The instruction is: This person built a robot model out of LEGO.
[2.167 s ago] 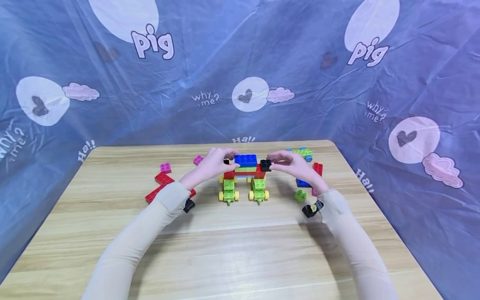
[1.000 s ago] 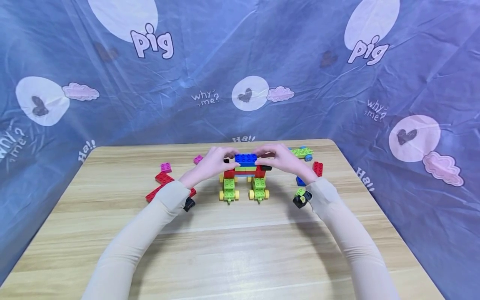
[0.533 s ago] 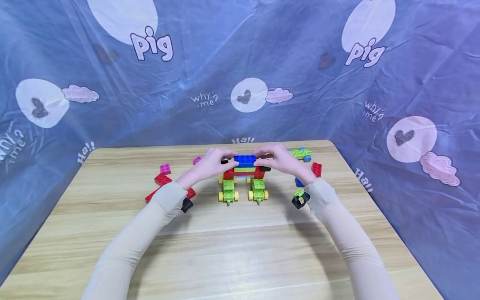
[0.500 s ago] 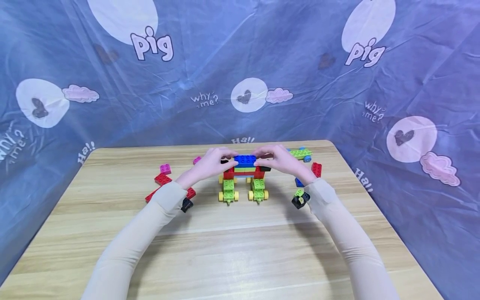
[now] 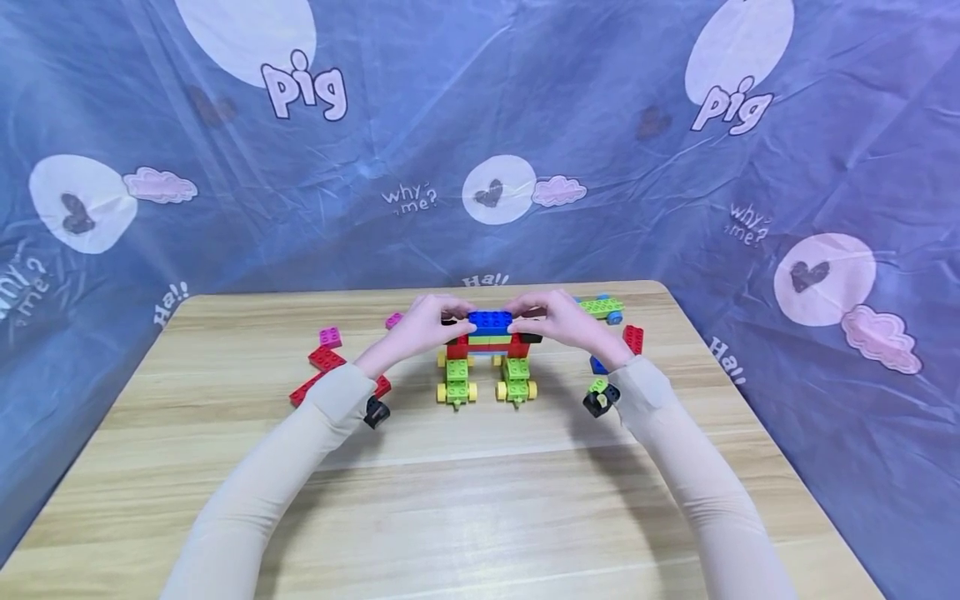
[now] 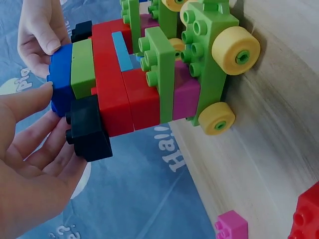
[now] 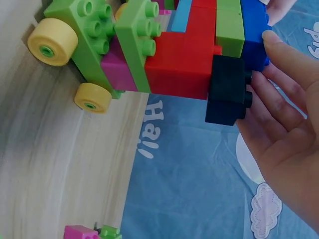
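A toy-brick build stands in the middle of the table, topped by a blue brick. My left hand pinches the blue brick's left end between thumb and fingers. At its other end, my right hand pinches it the same way. Directly beneath lies a lime green brick, then red bricks. A black brick sits at the left end and another black brick at the right, close to the fingers. Green wheeled bases with yellow wheels carry the build.
Loose red bricks and a pink brick lie left of the build. On the right are a red brick, a blue brick and a green base with blue wheels. A patterned blue cloth hangs behind the table.
My right hand has left the black brick at the right and moved left onto the blue brick's right end. My left hand has kept its place. Over the last second, nothing visibly moves.
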`<state>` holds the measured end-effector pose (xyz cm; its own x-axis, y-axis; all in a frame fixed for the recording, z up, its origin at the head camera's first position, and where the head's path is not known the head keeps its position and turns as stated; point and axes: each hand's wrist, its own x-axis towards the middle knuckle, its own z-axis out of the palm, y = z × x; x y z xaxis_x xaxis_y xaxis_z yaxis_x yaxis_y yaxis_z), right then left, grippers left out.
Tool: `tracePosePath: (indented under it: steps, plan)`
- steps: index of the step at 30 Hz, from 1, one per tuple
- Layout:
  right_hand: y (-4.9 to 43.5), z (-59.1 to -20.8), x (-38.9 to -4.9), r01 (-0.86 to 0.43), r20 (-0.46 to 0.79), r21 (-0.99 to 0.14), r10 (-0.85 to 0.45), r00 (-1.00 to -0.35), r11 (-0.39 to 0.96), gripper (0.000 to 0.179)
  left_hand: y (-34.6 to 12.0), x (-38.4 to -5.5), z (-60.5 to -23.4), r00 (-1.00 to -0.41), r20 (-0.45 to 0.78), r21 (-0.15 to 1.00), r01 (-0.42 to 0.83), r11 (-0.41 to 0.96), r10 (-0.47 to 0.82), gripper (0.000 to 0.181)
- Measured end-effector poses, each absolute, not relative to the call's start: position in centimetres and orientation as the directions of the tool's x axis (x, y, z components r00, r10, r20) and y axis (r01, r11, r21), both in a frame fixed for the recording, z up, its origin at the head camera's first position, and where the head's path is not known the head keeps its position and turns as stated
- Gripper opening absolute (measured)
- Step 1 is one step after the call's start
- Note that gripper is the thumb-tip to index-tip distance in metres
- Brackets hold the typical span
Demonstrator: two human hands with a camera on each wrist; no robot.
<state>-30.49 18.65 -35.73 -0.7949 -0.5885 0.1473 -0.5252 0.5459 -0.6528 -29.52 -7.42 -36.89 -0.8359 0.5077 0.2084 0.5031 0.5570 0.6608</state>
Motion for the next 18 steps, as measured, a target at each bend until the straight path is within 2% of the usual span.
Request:
tracePosePath:
  steps: [7, 18]
  plan:
    - [18.62, -35.3, -30.56, -0.497, 0.11, -0.664, -0.584, -0.804, 0.559, 0.033, -7.5, -29.55, -37.0, -0.841, 0.192, 0.692, 0.482, 0.537, 0.506, 0.033]
    - [18.41, -35.38, -30.33, -0.513, 0.13, -0.635, -0.575, -0.808, 0.578, 0.032, -7.5, -29.79, -37.04, -0.846, 0.169, 0.693, 0.467, 0.549, 0.506, 0.032]
